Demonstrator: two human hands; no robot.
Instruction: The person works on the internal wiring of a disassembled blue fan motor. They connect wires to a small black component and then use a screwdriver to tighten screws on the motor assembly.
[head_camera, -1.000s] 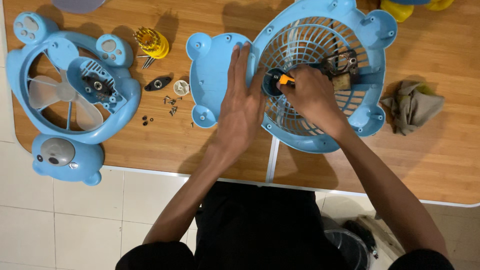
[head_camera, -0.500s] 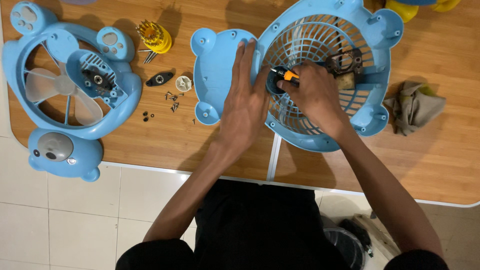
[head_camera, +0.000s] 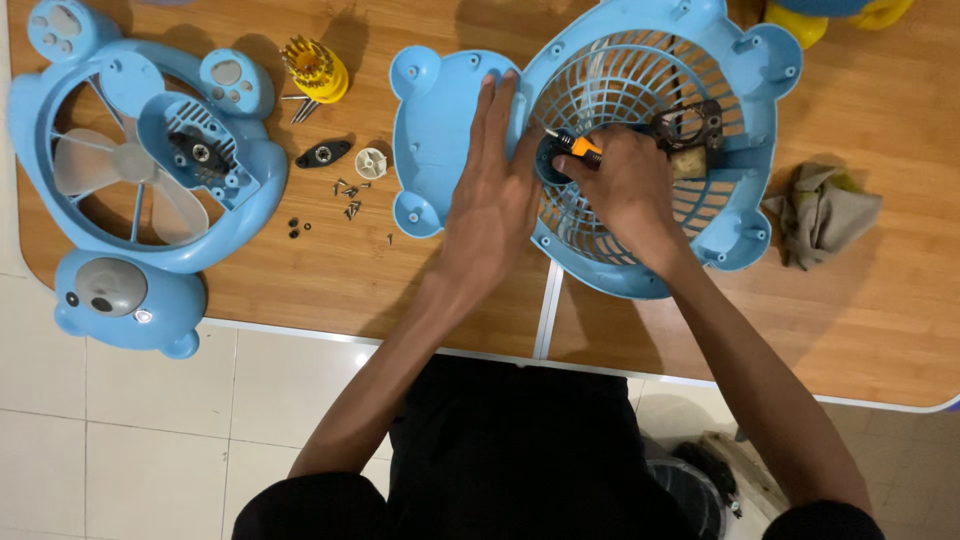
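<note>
Screw-driving step at the hub of the blue fan grille (head_camera: 740, 90) (table's 1 o'clock): left hand (head_camera: 490, 190) spread flat at its 9 o'clock rim, right hand (head_camera: 625, 185) pinching an orange-handled screwdriver (head_camera: 572, 146); next move apparently needing steady downward turning.

Just one view here, a head-worn cam looking pretty much straight down on the wooden worktop (head_camera: 300, 290) from close above. Near edge and tiled floor (head_camera: 130, 440) sit at the bottom, both forearms reaching up into frame.
</note>
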